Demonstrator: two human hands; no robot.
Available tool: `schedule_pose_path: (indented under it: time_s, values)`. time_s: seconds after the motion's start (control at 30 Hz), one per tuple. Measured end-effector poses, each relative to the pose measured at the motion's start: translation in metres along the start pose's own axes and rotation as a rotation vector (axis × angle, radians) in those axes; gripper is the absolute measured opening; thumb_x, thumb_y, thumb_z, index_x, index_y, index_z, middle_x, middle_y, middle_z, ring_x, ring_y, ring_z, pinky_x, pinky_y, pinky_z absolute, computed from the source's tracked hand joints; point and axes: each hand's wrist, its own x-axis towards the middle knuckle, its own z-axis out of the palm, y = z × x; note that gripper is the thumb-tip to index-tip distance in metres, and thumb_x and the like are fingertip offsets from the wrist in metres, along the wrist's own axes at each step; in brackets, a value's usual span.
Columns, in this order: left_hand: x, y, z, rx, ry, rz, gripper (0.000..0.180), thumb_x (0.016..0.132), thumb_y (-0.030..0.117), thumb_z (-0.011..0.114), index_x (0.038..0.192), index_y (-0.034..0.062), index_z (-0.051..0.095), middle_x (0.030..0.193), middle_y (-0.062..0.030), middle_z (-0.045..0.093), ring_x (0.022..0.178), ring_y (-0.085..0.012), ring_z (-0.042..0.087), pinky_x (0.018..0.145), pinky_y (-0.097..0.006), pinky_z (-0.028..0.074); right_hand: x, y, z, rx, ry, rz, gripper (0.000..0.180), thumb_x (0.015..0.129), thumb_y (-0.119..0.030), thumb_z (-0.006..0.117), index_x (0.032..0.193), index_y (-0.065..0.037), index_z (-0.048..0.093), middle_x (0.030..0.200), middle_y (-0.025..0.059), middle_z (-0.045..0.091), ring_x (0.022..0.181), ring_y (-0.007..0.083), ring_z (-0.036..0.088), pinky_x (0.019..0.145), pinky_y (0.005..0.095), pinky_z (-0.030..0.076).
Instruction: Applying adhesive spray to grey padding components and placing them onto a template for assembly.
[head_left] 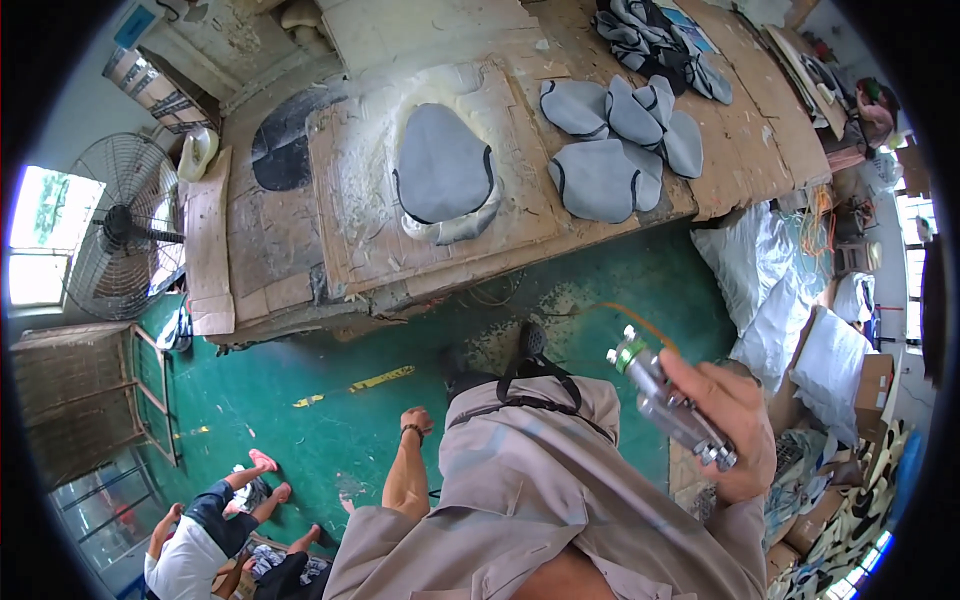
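Observation:
My right hand [728, 415] is wrapped round a metal spray gun [650, 376] with a green ring near its nozzle, raised at my right side. An orange hose shows behind the gun. My left hand [417, 421] hangs low beside my body, fingers curled in, with a band on the wrist and nothing seen in it. On the worktable ahead, a grey, black-edged fabric piece [444, 163] lies flat on a glue-stained cardboard sheet [345, 215]. Another grey piece shows partly beneath its near edge. Neither hand touches them.
More grey pieces [597, 181] lie overlapping on the table's right, with a darker heap [655, 40] beyond. A standing fan [122, 222] is at the left. White sacks [770, 290] and boxes [872, 390] line the right. Two people sit behind at lower left; another is far right.

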Motion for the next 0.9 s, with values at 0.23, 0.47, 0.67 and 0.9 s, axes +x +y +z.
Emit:
schedule_pose_path:
  time_s: [0.23,0.47,0.67,0.9]
  values:
    - [0.032,-0.001,-0.037,-0.109,-0.061,0.016,0.028,0.099,0.013,0.054,0.124,0.0124,0.068,0.098,-0.0068,0.073,0.078,-0.0285,0.075,0.062,-0.047,0.060,0.025,-0.063,0.055,-0.084,0.266,0.121,0.060,0.082,-0.011,0.079,0.139,0.001,0.065,0.094,0.0147,0.069,0.077,0.0238,0.065,0.072,0.0325,0.050]
    - [0.050,0.074,-0.054,-0.075,-0.138,0.278,0.036,0.095,0.008,0.059,0.130,0.0086,0.069,0.094,-0.0046,0.073,0.077,-0.0195,0.074,0.063,-0.040,0.061,0.007,-0.121,0.092,-0.193,0.173,0.234,0.063,0.077,-0.012,0.082,0.137,0.000,0.067,0.102,0.0172,0.072,0.084,0.0259,0.070,0.079,0.0342,0.053]
    - [0.071,0.086,-0.081,0.048,-0.138,0.300,0.033,0.098,0.006,0.058,0.130,0.0092,0.068,0.100,-0.0058,0.073,0.081,-0.0189,0.073,0.064,-0.038,0.062,0.021,-0.163,0.132,-0.195,0.285,0.291,0.061,0.081,-0.013,0.081,0.139,0.000,0.066,0.108,0.0183,0.073,0.093,0.0271,0.071,0.087,0.0335,0.053]
    - [0.100,0.034,-0.110,0.028,-0.176,0.259,0.033,0.096,0.007,0.057,0.127,0.0087,0.069,0.095,-0.0059,0.072,0.077,-0.0218,0.073,0.061,-0.042,0.062,0.037,-0.203,0.169,-0.279,0.276,0.147,0.060,0.084,-0.005,0.078,0.142,0.001,0.063,0.105,0.0181,0.072,0.087,0.0238,0.070,0.080,0.0308,0.054]
